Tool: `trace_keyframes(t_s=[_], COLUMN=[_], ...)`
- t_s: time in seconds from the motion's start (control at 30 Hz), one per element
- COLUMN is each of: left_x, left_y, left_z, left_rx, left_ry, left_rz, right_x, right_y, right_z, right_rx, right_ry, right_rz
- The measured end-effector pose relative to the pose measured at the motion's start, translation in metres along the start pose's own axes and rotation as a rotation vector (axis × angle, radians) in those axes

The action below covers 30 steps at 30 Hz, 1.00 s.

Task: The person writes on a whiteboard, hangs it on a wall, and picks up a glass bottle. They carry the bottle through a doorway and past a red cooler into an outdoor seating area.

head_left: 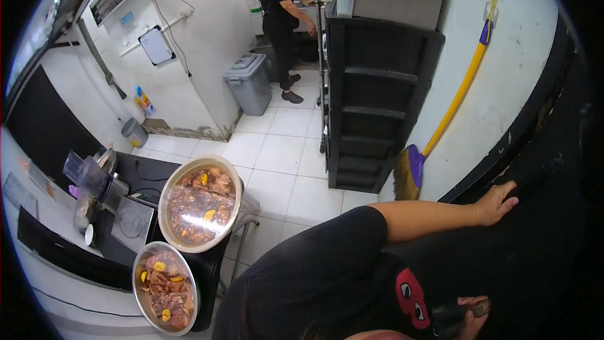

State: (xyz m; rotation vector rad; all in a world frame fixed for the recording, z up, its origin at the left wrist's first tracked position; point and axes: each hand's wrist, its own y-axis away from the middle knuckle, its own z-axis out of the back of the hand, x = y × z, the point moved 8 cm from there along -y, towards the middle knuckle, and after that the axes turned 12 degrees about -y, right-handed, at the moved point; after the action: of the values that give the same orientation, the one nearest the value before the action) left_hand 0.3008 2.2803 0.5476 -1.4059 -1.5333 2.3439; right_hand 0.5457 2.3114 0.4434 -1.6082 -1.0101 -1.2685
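My left hand reaches out on a bare forearm at the right, fingers apart, against a dark surface; whether it presses on it is hard to tell. Lower down, my right hand is partly hidden and closed round a small dark object with a brownish end, too unclear to name. A black item lies beside that hand. Between the hands and the camera is a black shirt with a red heart print.
On a black table stand two metal bowls of meat in liquid with yellow slices. Behind are a grey bin, a black shelf unit, and a yellow-handled broom by the wall. A person in black stands farther back.
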Motion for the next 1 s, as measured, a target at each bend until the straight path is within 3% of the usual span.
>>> trace_keyframes(t_s=[0.07, 0.47, 0.7, 1.0], left_x=[0.000, 0.002, 0.010, 0.003], left_y=[-0.002, -0.004, -0.005, -0.006], left_z=[0.001, 0.001, -0.003, 0.001], left_rx=[-0.109, 0.001, -0.026, -0.011], left_ry=[-0.031, -0.023, -0.009, 0.049], left_rz=[-0.105, 0.004, -0.065, -0.085], right_x=[0.048, 0.062, 0.066, 0.054], right_y=[-0.001, -0.008, -0.012, -0.010], right_z=[-0.068, -0.084, -0.091, -0.083], right_rx=[-0.044, 0.017, 0.017, -0.127], right_ry=[-0.210, -0.256, -0.215, -0.244], right_rz=[-0.042, -0.055, -0.059, -0.037])
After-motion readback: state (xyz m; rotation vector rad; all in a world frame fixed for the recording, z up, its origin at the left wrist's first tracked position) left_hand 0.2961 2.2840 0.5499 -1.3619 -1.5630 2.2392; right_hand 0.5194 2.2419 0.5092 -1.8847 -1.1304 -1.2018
